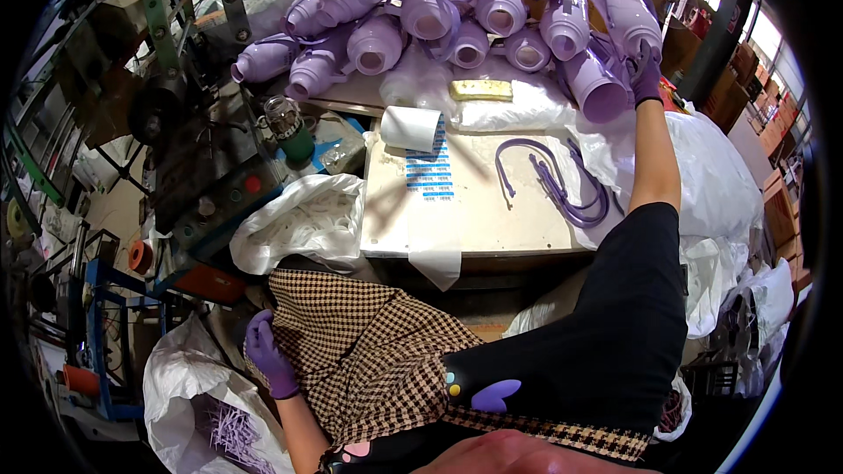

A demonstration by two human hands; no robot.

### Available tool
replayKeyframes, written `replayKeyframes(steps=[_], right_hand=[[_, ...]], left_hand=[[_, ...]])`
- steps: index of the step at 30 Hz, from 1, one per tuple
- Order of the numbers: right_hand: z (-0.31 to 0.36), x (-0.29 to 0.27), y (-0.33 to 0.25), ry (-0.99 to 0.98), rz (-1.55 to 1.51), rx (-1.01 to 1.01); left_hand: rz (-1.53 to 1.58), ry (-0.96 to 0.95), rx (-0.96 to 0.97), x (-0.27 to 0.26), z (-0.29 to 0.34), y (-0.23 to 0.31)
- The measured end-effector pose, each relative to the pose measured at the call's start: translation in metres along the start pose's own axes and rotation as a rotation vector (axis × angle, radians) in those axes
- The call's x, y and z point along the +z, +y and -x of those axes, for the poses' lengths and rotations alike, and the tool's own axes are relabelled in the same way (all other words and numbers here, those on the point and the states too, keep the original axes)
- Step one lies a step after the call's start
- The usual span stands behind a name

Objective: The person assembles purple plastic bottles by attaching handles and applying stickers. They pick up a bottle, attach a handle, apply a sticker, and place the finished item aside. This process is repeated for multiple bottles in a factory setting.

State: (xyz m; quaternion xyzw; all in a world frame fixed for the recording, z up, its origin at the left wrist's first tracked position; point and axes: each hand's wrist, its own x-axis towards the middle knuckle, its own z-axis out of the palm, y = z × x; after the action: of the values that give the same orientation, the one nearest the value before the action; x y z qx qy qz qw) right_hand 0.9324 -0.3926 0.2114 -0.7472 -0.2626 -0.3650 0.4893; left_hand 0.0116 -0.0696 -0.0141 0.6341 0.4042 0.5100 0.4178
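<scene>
My right hand [647,81], in a purple glove, reaches far to the upper right. Its fingers are closed at the near end of a lilac thermos flask casing [622,10]; they partly hide the grip. Below and left of that hand, another casing [599,92] points its wide round opening toward me. Down at the left, my gloved left hand [270,356] rests beside my checked apron [351,316], fingers loosely apart and holding nothing. Several more lilac casings [428,10] are heaped along the back of the worktable [492,219].
Purple straps [555,180] lie on the table, beside a strip of blue-printed labels [428,167]. A white sack of pale pieces [303,226] stands left of the table. Lower left, another sack [171,377] holds purple strips. Machinery [206,211] borders the left side.
</scene>
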Motion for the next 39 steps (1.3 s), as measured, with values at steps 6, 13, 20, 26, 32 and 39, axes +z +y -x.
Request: replayKeyframes(steps=[6, 13, 20, 26, 32, 39], right_hand=[[0.01, 0.033, 0.001, -0.237, 0.47, -0.048], [0.052, 0.049, -0.006, -0.436, 0.946, -0.09], [0.051, 0.086, -0.008, -0.503, 0.733, -0.063], [0.07, 0.091, -0.025, -0.497, 0.593, 0.009], [0.094, 0.089, -0.044, -0.48, 0.418, 0.025], [0.122, 0.074, -0.093, -0.398, 0.123, 0.016]], left_hand=[[-0.133, -0.034, 0.138, -0.005, 0.01, -0.002], [-0.157, -0.051, 0.21, -0.005, 0.016, -0.012], [-0.105, -0.059, 0.306, -0.006, 0.017, -0.002], [0.075, 0.003, 0.233, -0.008, 0.02, -0.001], [0.275, 0.097, 0.116, -0.018, 0.025, 0.003], [0.287, 0.257, 0.143, -0.046, 0.037, 0.006]])
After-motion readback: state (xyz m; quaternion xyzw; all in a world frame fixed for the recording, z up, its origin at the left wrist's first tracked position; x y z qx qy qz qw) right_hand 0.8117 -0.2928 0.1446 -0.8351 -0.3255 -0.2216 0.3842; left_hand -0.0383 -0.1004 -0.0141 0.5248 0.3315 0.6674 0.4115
